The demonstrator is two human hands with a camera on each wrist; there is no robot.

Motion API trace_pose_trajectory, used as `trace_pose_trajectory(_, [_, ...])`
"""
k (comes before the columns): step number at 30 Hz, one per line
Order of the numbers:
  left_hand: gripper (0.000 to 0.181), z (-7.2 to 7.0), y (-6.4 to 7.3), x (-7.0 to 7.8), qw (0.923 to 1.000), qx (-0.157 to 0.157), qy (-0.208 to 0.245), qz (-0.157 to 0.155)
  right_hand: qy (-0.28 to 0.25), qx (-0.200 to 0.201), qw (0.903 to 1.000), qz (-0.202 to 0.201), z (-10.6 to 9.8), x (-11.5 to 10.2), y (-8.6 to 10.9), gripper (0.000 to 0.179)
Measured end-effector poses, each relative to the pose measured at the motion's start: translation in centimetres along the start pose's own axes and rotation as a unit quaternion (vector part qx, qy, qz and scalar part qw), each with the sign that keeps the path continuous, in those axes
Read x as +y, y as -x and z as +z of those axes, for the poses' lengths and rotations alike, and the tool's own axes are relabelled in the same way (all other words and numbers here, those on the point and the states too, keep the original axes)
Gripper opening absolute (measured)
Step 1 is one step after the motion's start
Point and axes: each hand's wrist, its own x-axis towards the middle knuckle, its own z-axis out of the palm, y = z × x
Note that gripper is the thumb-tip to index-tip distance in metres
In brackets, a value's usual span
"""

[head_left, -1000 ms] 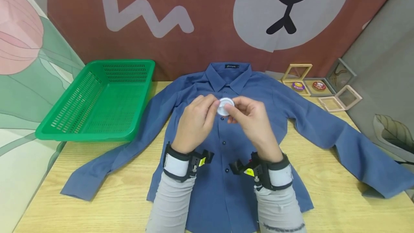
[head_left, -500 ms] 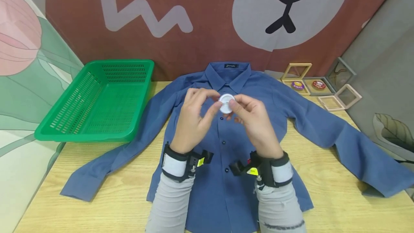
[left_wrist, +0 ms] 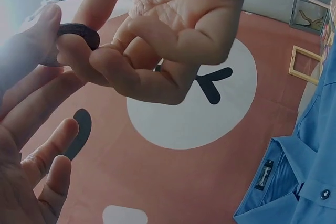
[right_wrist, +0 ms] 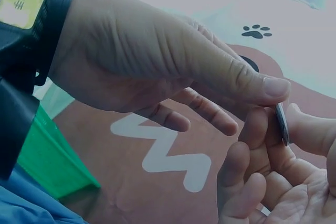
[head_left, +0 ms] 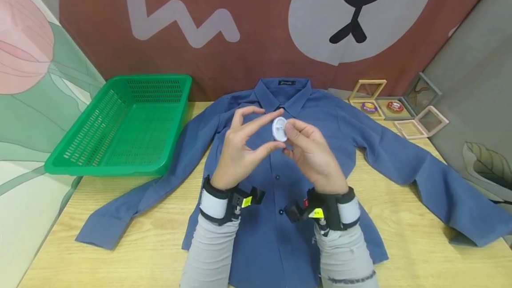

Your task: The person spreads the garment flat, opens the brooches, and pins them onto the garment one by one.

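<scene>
"The left hand (head_left: 238, 152) has spread its thumb and forefinger wider, and the white disc (head_left: 278, 129) has turned more edge-on."
"Who has it?"
"The right hand (head_left: 315, 154) pinches it at the fingertips, beside the left's opened fingers. I'd keep that pinch firm near the rim."

Disc (head_left: 279, 129) above shirt (head_left: 260, 172); basket (head_left: 106, 169) left
</scene>
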Motion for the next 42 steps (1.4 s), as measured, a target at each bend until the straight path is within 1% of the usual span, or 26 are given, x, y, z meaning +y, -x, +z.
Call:
trace_pose_trajectory(7, [0.055, 0.2, 0.0, -0.2, 0.9996, 0.007, 0.024, 0.010, 0.005, -0.003, 1.0000, -0.002, 0.1, 0.2, -0.2, 0.019])
trace_pose_trajectory(12, [0.053, 0.5, -0.7, -0.3, 0.9997, 0.015, 0.016, 0.009, 0.019, 0.002, 0.9998, -0.010, 0.1, -0.1, -0.6, 0.021])
trace_pose_trajectory(14, [0.053, 0.4, -0.7, -0.3, 0.9998, 0.015, 0.012, 0.005, 0.036, 0.007, 0.9993, -0.008, 0.0, -0.1, -0.6, 0.021])
trace_pose_trajectory(18, [0.054, 0.1, -0.6, -0.7, 0.9999, 0.014, 0.004, 0.002, 0.079, 0.026, 0.9965, 0.009, -0.4, 0.1, -0.8, 0.017])
trace_pose_trajectory(23, [0.054, -0.1, -0.9, -1.8, 0.9998, 0.018, -0.007, 0.002, 0.136, 0.048, 0.9892, 0.026, -1.5, -0.4, -1.8, 0.027])
trace_pose_trajectory(28, [0.051, 0.0, -1.2, -3.5, 0.9995, 0.023, -0.009, -0.022, 0.200, 0.062, 0.9773, 0.035, -2.4, -1.3, -3.4, 0.037])
trace_pose_trajectory(32, [0.050, 0.3, -1.0, -4.8, 0.9986, 0.020, -0.012, -0.048, 0.228, 0.069, 0.9703, 0.040, -3.1, -1.5, -4.5, 0.036])
trace_pose_trajectory(38, [0.049, 0.6, -0.9, -6.3, 0.9973, 0.018, -0.014, -0.070, 0.245, 0.059, 0.9668, 0.043, -4.0, -1.5, -6.2, 0.028])
trace_pose_trajectory(40, [0.048, 0.6, -0.9, -6.8, 0.9964, 0.018, -0.016, -0.081, 0.243, 0.058, 0.9673, 0.045, -4.2, -1.5, -6.8, 0.029])
trace_pose_trajectory(42, [0.048, 0.7, -1.0, -7.3, 0.9953, 0.019, -0.018, -0.094, 0.227, 0.061, 0.9707, 0.047, -4.3, -1.5, -7.4, 0.030])
